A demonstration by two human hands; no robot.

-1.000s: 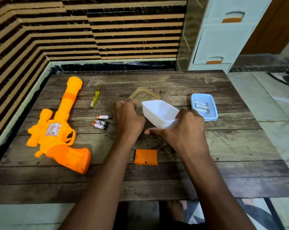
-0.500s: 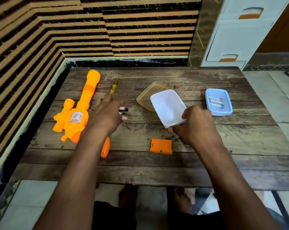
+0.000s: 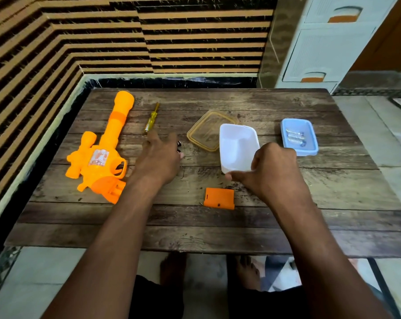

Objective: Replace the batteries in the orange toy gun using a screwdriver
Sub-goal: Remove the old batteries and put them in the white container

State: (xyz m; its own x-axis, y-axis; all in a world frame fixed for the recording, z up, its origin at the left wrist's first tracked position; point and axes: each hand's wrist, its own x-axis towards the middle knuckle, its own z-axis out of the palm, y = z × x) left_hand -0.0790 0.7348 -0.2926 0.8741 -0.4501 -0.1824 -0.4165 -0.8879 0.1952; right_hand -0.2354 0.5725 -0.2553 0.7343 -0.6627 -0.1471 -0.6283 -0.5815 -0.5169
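Two hands: left hand (image 3: 159, 161) outstretched, right hand (image 3: 269, 171) fisted.

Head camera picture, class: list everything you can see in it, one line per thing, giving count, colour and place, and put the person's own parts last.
toy gun: one, orange, left part of the table, grip compartment open.
screwdriver: one, yellow, right of the gun barrel.
old batteries: count unclear, dark, mostly hidden under the left hand.
lid: one, clear amber, table centre.
white container: one, white, overlapping the lid, held at its near edge.
blue tray: one, light blue, far right.
silvery batteries: about three, inside the tray.
battery cover: one, orange, near centre.
table: one, brown wood.
drawer unit: one, white, behind.
left hand: over the old batteries.
right hand: gripping the container.
feet: two, below the table.
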